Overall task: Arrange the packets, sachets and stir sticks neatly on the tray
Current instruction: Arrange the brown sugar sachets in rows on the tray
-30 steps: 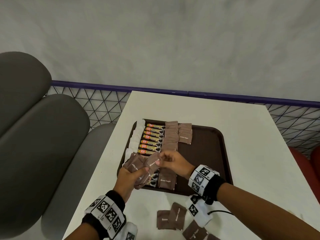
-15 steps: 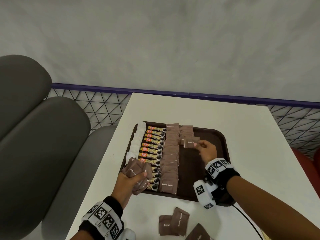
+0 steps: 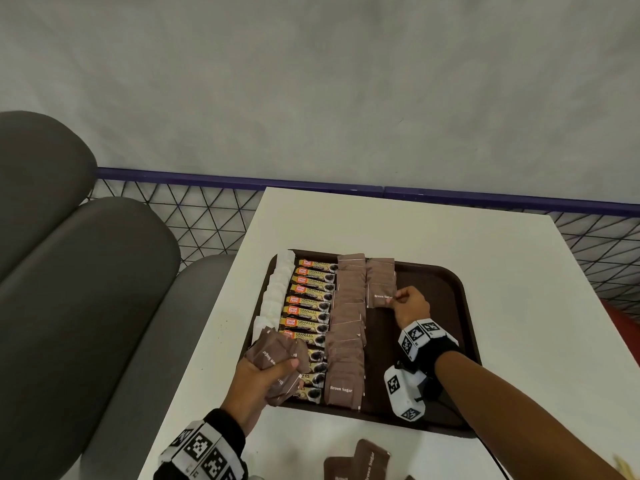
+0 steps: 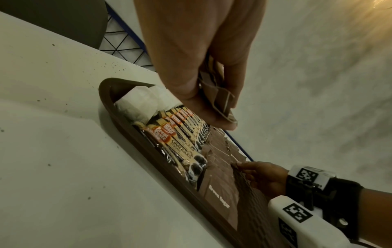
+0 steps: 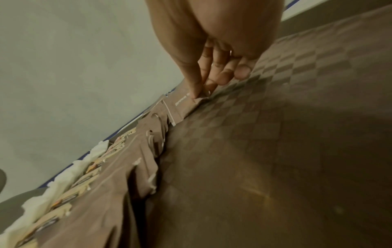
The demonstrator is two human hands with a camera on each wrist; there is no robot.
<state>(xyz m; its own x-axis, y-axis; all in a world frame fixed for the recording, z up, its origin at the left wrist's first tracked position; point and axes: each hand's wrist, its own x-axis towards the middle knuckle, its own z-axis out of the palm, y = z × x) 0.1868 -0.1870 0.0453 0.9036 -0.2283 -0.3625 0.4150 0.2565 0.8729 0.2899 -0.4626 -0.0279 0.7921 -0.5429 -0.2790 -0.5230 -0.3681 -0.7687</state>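
Observation:
A dark brown tray on the white table holds a row of white sachets, a row of coffee granule sticks and two rows of brown sugar packets. My right hand pinches the right edge of one brown sugar packet at the near end of the short second row; thumb and fingertips grip its corner down on the tray. My left hand grips a bunch of brown sugar packets over the tray's near left corner, and the bunch also shows in the left wrist view.
More brown sugar packets lie loose on the table near me, in front of the tray. The tray's right half is bare. Grey padded seats stand left of the table, and a mesh railing runs behind.
My right hand took one packet from the left hand's bunch, carried it right and away, and set it at the near end of the second row. The left hand stayed put.

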